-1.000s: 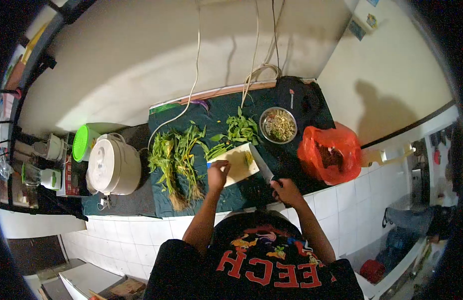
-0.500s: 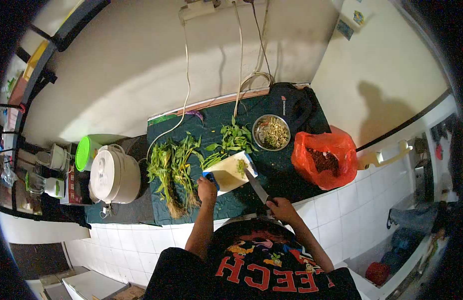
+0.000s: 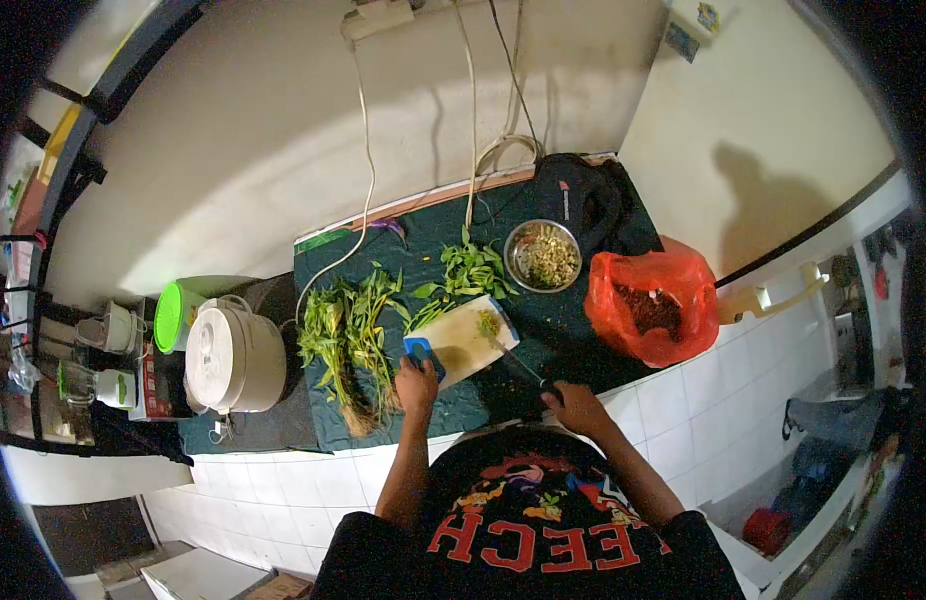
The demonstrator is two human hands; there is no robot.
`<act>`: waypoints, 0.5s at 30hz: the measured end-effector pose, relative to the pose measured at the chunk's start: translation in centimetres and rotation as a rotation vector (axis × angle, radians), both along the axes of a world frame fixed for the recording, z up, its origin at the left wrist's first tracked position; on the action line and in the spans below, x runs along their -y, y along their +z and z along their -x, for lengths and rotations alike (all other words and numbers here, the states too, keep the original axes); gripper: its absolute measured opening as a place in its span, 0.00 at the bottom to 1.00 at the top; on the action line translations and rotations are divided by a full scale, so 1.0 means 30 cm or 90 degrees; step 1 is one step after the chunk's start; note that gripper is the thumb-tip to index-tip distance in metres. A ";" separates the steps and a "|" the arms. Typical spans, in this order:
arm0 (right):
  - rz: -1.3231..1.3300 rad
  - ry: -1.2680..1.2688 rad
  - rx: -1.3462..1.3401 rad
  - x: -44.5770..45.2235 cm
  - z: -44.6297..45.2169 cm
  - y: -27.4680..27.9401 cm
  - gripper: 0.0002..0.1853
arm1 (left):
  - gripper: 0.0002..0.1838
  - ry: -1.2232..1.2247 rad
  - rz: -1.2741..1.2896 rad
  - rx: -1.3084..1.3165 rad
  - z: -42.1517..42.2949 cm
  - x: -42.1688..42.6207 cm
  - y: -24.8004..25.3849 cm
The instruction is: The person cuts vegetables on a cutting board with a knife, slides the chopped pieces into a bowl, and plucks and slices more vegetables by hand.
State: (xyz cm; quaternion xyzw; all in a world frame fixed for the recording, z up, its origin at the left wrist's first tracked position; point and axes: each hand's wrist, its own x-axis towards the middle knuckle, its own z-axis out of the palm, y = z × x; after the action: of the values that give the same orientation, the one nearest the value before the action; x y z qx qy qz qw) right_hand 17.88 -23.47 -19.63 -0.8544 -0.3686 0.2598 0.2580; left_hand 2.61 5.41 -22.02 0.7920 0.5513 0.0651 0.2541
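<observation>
My left hand (image 3: 416,386) is closed on the blue-edged left end of the white cutting board (image 3: 458,345). In my right hand (image 3: 575,408) is the black handle of a knife (image 3: 521,365), its blade tip over the right part of the board. Beside that tip lies a small heap of chopped greens (image 3: 489,323). Green stems (image 3: 424,313) rest along the board's far edge, and leafy greens (image 3: 471,268) lie behind it. A steel bowl (image 3: 542,256) of chopped vegetables stands behind the board to the right.
Rooted leafy bunches (image 3: 345,335) lie left of the board. Farther left are a white rice cooker (image 3: 235,355) and a green-lidded container (image 3: 171,317). An open red plastic bag (image 3: 651,308) sits at the right. A black bag (image 3: 586,200) and cables are at the back.
My left hand has come down to the board's left end and grips it. The knife has moved from the board's right edge to the chopped greens. The camera view has shifted slightly.
</observation>
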 end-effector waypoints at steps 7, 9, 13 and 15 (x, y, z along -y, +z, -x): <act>0.018 0.058 0.023 -0.022 -0.002 0.057 0.23 | 0.08 0.223 0.433 0.599 0.019 0.004 -0.195; 0.012 0.055 0.006 -0.045 -0.006 0.079 0.23 | 0.08 0.236 0.436 0.644 0.024 0.024 -0.181; -0.061 0.038 0.049 -0.082 -0.019 0.078 0.23 | 0.07 0.277 0.410 0.721 0.057 0.056 -0.196; -0.089 0.023 0.047 -0.101 -0.035 0.128 0.22 | 0.05 0.376 0.409 0.701 0.022 0.059 -0.114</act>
State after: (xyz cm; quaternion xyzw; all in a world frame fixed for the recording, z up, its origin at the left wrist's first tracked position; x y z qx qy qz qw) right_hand 18.92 -20.45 -15.79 -0.8367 -0.4104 0.2061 0.2985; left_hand 1.94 3.63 -25.43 0.3462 0.5266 0.3569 0.6895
